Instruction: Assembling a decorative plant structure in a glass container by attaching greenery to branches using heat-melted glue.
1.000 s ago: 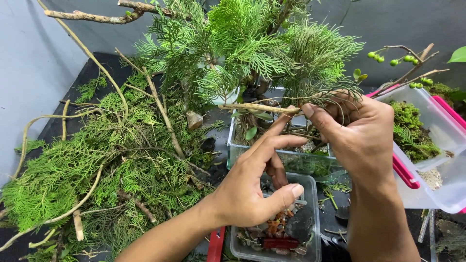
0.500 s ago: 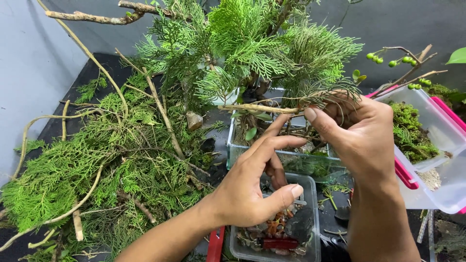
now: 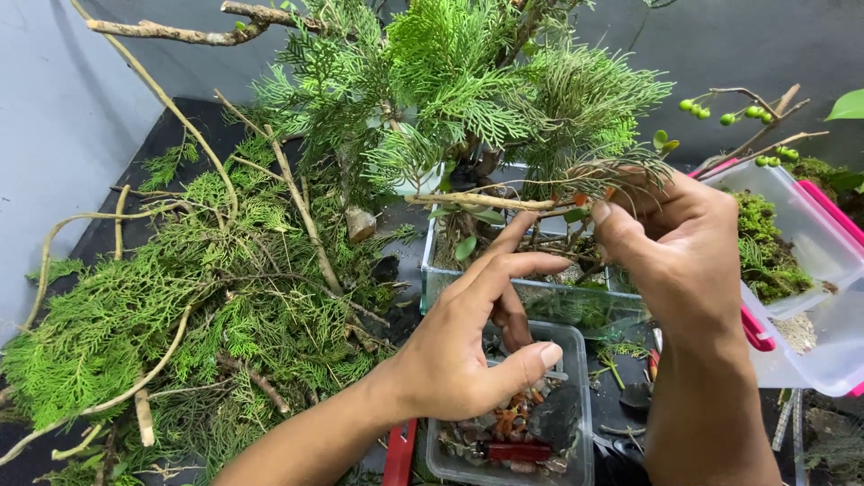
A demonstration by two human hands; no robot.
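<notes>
Head view looks down on your two bare hands working over a small glass tank (image 3: pixel 540 297). Your right hand (image 3: pixel 675 261) is closed around the end of a thin bare twig (image 3: pixel 486 201), pinching it between thumb and fingertips just below a tuft of feathery green sprigs (image 3: pixel 594 171). The twig runs level to the left from that grip, above the tank's far side. Your left hand (image 3: pixel 477 342) is spread wide and holds nothing; its index and middle fingers (image 3: pixel 513 265) point up toward the twig, close under it but apart from it, while the thumb stretches out to the right.

Below your left palm sits a clear plastic tub (image 3: pixel 576 360) with small stones and dark bits inside. To your right stands an open plastic box with a pink rim (image 3: pixel 810 234), holding moss (image 3: pixel 765 252). A branch with small green berries (image 3: pixel 729 112) reaches over that box. On the dark table at your left lies a heap of cut conifer greenery (image 3: pixel 180 306) and long bare branches (image 3: pixel 297 216).
</notes>
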